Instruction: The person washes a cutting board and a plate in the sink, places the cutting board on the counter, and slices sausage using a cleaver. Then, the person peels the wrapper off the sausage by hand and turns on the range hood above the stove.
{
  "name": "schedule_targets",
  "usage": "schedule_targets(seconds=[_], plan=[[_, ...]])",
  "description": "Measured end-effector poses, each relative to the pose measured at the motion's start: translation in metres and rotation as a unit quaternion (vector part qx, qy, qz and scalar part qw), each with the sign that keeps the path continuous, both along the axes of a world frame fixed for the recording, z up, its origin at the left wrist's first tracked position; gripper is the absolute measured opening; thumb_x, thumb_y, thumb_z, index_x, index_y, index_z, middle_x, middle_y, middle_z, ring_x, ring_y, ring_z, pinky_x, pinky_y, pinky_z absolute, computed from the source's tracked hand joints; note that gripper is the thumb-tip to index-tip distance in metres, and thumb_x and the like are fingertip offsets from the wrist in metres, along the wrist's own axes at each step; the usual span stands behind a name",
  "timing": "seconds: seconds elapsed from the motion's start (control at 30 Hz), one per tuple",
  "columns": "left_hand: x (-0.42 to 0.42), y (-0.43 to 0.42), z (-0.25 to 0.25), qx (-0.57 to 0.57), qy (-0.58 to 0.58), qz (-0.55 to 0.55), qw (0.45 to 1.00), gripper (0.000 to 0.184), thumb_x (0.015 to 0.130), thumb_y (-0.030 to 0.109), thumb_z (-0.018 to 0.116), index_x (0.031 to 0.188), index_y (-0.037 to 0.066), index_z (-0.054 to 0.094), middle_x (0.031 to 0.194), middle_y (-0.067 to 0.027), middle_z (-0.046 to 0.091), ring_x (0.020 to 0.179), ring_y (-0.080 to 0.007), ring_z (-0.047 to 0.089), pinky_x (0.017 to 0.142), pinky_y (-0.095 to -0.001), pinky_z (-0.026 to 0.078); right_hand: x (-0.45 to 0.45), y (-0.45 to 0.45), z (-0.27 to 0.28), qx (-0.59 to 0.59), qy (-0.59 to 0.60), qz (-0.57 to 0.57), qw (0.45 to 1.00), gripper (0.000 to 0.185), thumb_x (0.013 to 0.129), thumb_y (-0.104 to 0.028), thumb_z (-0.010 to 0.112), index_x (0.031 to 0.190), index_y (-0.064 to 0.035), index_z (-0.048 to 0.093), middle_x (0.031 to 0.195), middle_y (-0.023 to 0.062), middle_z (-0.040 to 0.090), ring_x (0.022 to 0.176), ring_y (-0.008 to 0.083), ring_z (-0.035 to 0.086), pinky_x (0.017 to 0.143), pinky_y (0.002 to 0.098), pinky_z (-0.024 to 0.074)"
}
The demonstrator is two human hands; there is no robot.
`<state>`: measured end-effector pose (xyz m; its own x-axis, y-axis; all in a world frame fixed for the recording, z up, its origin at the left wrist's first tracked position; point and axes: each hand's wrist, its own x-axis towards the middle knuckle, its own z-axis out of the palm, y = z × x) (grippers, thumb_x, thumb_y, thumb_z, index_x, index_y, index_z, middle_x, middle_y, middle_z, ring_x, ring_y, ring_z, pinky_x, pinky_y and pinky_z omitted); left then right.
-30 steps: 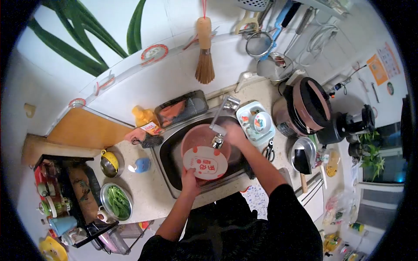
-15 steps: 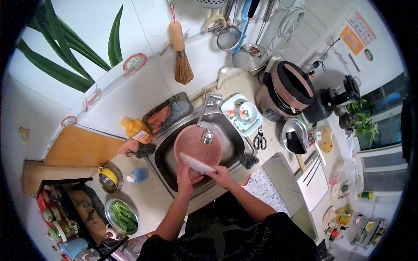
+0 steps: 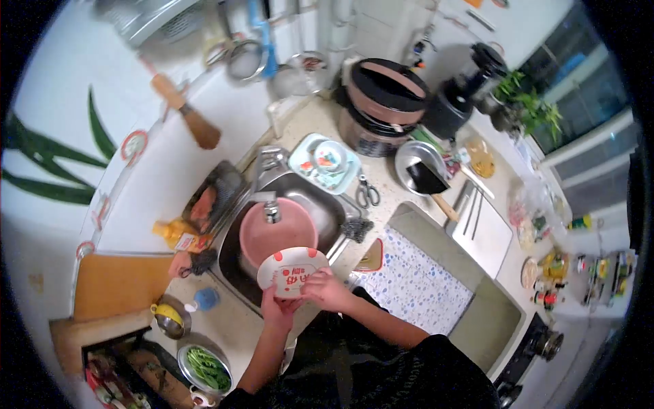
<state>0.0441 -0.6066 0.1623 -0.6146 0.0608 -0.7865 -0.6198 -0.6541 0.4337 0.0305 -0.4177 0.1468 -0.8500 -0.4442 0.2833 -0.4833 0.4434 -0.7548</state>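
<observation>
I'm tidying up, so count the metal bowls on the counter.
3: the right-hand bowl, near the rice cooker; the upper left bowl, near the blue bottle; and the lower left bowl, holding greens. Others may be hidden.

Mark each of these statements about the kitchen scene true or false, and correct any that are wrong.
1. The left hand and right hand both hold the plate. True.
2. The pink basin stands outside the sink. False: it is inside the sink.
3. The scissors lie beside the pale blue tray. True.
4. The leafy greens are in the pink basin. False: they are in a separate bowl.
</observation>
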Motion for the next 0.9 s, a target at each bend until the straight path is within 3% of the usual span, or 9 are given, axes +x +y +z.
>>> schedule_targets(seconds=[0.1, 0.33, 0.37, 0.5, 0.53, 0.6, 0.63, 0.8, 0.9], plan=[[0.008, 0.026, -0.017, 0.004, 0.001, -0.054, 0.999, 0.053, 0.076, 0.018, 0.052, 0.128, 0.007, 0.047, 0.117, -0.0141, 0.061, 0.104, -0.0324, 0.063, 0.083, -0.0504, 0.057, 0.029, 0.035, 0.002, -0.012, 0.005, -0.031, 0.999, 0.010, 0.077, -0.013, 0.069, 0.084, -0.0110, 0.062, 0.085, 0.0032, 0.060, 0.092, 0.0217, 0.060, 0.091, 0.0382, 0.0388], [0.036, 0.168, -0.002, 0.085, 0.067, -0.258, 0.960, 0.055, 0.076, 0.009, 0.052, 0.130, 0.006, 0.042, 0.123, -0.0165, 0.057, 0.111, -0.0349, 0.061, 0.088, -0.0541, 0.057, 0.137, 0.161, 0.010, -0.027, -0.004, -0.280, 0.960, 0.020, 0.070, -0.013, 0.075, 0.083, -0.0095, 0.060, 0.100, 0.0056, 0.060, 0.103, 0.0278, 0.054, 0.096, 0.0415, 0.0380], [0.045, 0.193, -0.001, 0.072, 0.069, -0.276, 0.956, 0.056, 0.076, 0.008, 0.051, 0.131, 0.005, 0.041, 0.124, -0.0167, 0.056, 0.111, -0.0359, 0.060, 0.088, -0.0549, 0.057, 0.155, 0.187, 0.017, -0.034, 0.020, -0.302, 0.952, 0.029, 0.068, -0.015, 0.078, 0.091, -0.0100, 0.061, 0.106, 0.0085, 0.058, 0.107, 0.0309, 0.051, 0.095, 0.0417, 0.0393], [0.090, 0.304, -0.007, 0.060, 0.066, -0.322, 0.943, 0.056, 0.076, 0.002, 0.047, 0.132, 0.006, 0.041, 0.126, -0.0160, 0.055, 0.109, -0.0357, 0.061, 0.083, -0.0541, 0.058, 0.241, 0.276, 0.024, -0.088, -0.001, -0.530, 0.843, 0.040, 0.071, -0.018, 0.081, 0.104, -0.0094, 0.060, 0.112, 0.0145, 0.054, 0.109, 0.0342, 0.050, 0.093, 0.0408, 0.0407], [0.105, 0.328, -0.007, 0.061, 0.057, -0.325, 0.942, 0.056, 0.076, 0.000, 0.046, 0.131, 0.006, 0.041, 0.125, -0.0154, 0.055, 0.106, -0.0348, 0.062, 0.080, -0.0529, 0.059, 0.267, 0.303, 0.013, -0.100, 0.009, -0.571, 0.815, 0.035, 0.077, -0.015, 0.077, 0.106, -0.0078, 0.059, 0.105, 0.0105, 0.056, 0.097, 0.0254, 0.055, 0.081, 0.0353, 0.0457], [0.128, 0.378, -0.005, 0.086, 0.032, -0.358, 0.929, 0.058, 0.076, 0.001, 0.046, 0.133, 0.008, 0.039, 0.127, -0.0147, 0.053, 0.109, -0.0354, 0.060, 0.082, -0.0532, 0.057, 0.314, 0.344, 0.008, -0.282, -0.143, -0.612, 0.724, 0.030, 0.084, -0.013, 0.072, 0.108, -0.0060, 0.057, 0.089, 0.0051, 0.058, 0.076, 0.0142, 0.055, 0.066, 0.0285, 0.0456], [0.139, 0.400, -0.004, 0.098, 0.017, -0.372, 0.923, 0.059, 0.076, 0.001, 0.046, 0.134, 0.008, 0.039, 0.128, -0.0144, 0.052, 0.111, -0.0357, 0.058, 0.083, -0.0534, 0.056, 0.336, 0.365, -0.002, -0.265, -0.158, -0.627, 0.715, 0.020, 0.091, -0.016, 0.065, 0.105, -0.0038, 0.057, 0.072, 0.0001, 0.056, 0.064, 0.0073, 0.048, 0.058, 0.0244, 0.0419], [0.185, 0.493, -0.012, 0.127, 0.059, -0.474, 0.870, 0.068, 0.077, 0.008, 0.047, 0.143, 0.006, 0.030, 0.134, -0.0166, 0.049, 0.117, -0.0369, 0.055, 0.090, -0.0554, 0.052, 0.411, 0.433, 0.001, -0.381, -0.294, -0.569, 0.667, 0.029, 0.100, -0.029, 0.052, 0.095, -0.0023, 0.063, 0.070, 0.0024, 0.061, 0.058, 0.0094, 0.053, 0.054, 0.0244, 0.0436], [0.200, 0.540, -0.008, 0.092, 0.044, -0.523, 0.846, 0.057, 0.079, 0.006, 0.047, 0.136, 0.005, 0.037, 0.124, -0.0145, 0.055, 0.105, -0.0342, 0.062, 0.082, -0.0511, 0.056, 0.424, 0.453, 0.019, -0.435, -0.315, -0.554, 0.636, 0.033, 0.100, -0.032, 0.048, 0.089, -0.0039, 0.063, 0.068, 0.0031, 0.063, 0.056, 0.0102, 0.056, 0.048, 0.0227, 0.0414]])
